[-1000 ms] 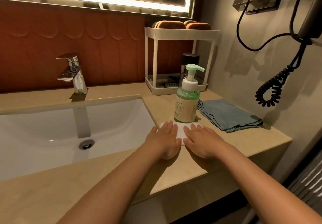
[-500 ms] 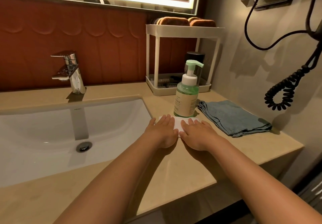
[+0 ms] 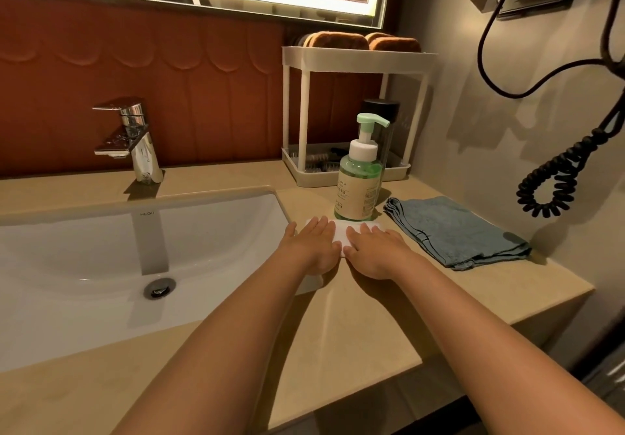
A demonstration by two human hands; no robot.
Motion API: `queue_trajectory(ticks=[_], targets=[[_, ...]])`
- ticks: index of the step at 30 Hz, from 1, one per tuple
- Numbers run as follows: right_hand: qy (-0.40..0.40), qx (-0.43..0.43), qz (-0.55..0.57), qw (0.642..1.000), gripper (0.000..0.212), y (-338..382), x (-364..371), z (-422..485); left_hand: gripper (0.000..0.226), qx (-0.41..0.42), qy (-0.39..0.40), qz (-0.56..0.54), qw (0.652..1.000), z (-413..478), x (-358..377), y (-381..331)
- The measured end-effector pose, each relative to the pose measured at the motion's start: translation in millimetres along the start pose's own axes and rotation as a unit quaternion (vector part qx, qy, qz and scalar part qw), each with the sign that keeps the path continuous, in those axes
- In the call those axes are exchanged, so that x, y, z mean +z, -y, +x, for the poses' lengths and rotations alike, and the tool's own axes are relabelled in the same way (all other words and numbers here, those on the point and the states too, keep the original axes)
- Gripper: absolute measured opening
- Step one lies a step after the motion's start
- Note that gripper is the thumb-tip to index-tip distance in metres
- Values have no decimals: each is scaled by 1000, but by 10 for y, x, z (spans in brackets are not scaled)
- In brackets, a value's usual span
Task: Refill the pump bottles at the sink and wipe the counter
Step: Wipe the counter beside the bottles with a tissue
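A green pump bottle (image 3: 359, 184) with a pale label stands upright on the beige counter (image 3: 372, 326), right of the white sink (image 3: 101, 265). Directly in front of it lies a white cloth (image 3: 341, 235), flat on the counter. My left hand (image 3: 313, 245) and my right hand (image 3: 373, 252) both rest palm-down on that cloth, side by side, fingers extended and pointing at the bottle. A dark bottle with a black cap (image 3: 384, 120) stands just behind the pump bottle, mostly hidden.
A folded blue towel (image 3: 456, 231) lies right of my hands. A white two-tier rack (image 3: 355, 59) with brown sponges stands at the back. The chrome faucet (image 3: 135, 140) is behind the basin. A coiled black cord (image 3: 554, 181) hangs on the right wall.
Both hands have slid the white cloth forward across the counter, closer to the base of the pump bottle. The view has shifted slightly.
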State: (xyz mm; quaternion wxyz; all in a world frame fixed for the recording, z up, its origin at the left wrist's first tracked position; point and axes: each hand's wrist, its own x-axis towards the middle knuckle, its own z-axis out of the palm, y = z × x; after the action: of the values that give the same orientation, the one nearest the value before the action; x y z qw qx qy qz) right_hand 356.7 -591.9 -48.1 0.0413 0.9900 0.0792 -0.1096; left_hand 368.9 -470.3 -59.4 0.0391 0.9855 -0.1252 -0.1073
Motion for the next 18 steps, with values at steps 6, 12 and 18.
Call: queue_trajectory(ticks=[6, 12, 18], targets=[[-16, -43, 13, 999, 51, -17, 61, -428, 56, 12, 4, 21, 1000, -433, 45, -57], [-48, -81, 19, 995, 50, 81, 267, -1134, 57, 7, -16, 55, 998, -1168, 266, -187], [-52, -114, 17, 992, 50, 357, 380, -1635, 57, 10, -19, 42, 999, -1810, 405, -78]])
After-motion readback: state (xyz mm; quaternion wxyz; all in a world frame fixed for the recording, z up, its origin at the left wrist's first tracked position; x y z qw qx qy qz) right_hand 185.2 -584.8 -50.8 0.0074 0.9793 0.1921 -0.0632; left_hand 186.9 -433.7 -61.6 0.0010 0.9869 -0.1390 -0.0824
